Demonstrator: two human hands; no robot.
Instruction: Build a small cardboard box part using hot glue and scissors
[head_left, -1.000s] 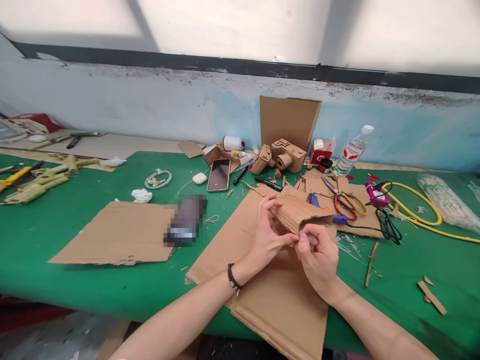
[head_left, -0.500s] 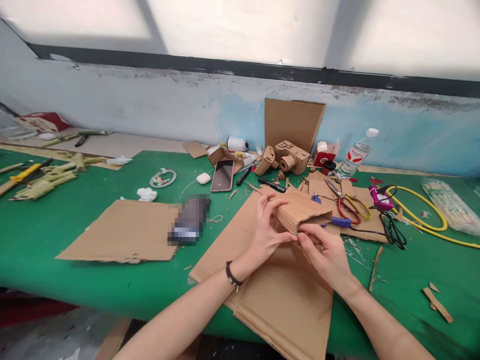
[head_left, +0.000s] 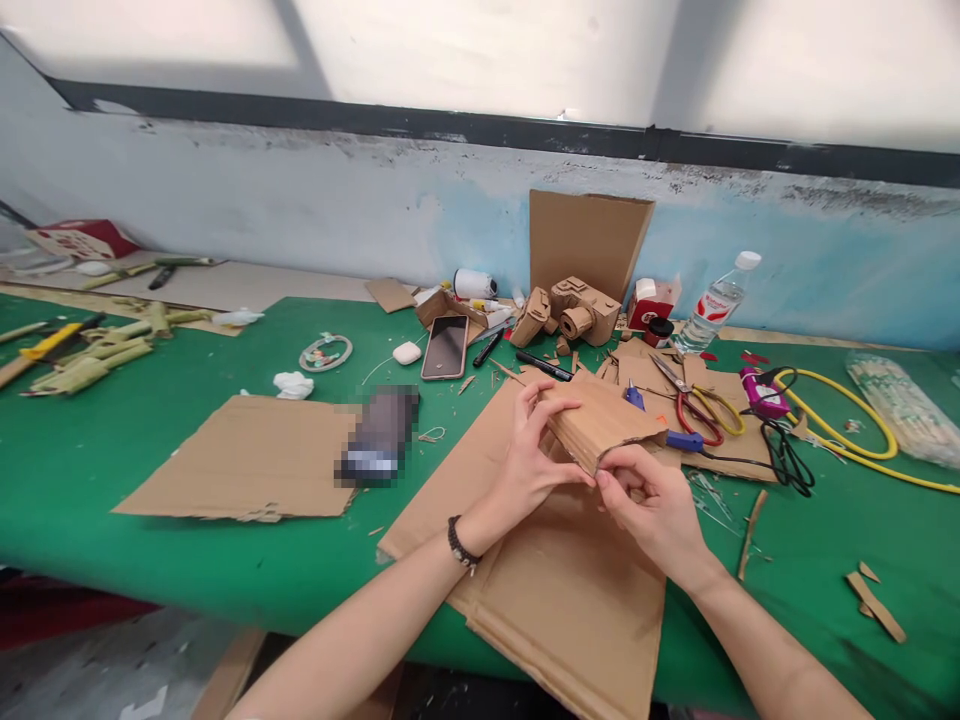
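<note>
Between my hands is a folded cardboard piece point(head_left: 600, 415), tilted, with its open corrugated end facing right. My left hand point(head_left: 536, 440) is closed around its left side, thumb underneath and fingers on top. With thumb and forefinger, my right hand point(head_left: 649, 500) pinches its near lower corner; the other fingers curl in and are partly hidden. Beneath both hands lies a large cardboard sheet point(head_left: 577, 600) that overhangs the table's front edge. Just beyond my right hand are a blue glue gun point(head_left: 684, 441), partly covered, and scissors point(head_left: 682, 392) with red and yellow handles.
A cardboard camera model point(head_left: 585, 310) stands at the back, near a water bottle point(head_left: 716, 305). Left of my hands lie a phone point(head_left: 445, 348) and another cardboard sheet point(head_left: 240, 455). A yellow cable point(head_left: 840, 430) curves across the right of the green table point(head_left: 817, 540).
The folded cardboard has tipped very slightly in my hands, and both hands keep their grip on it. The rest of the table looks the same.
</note>
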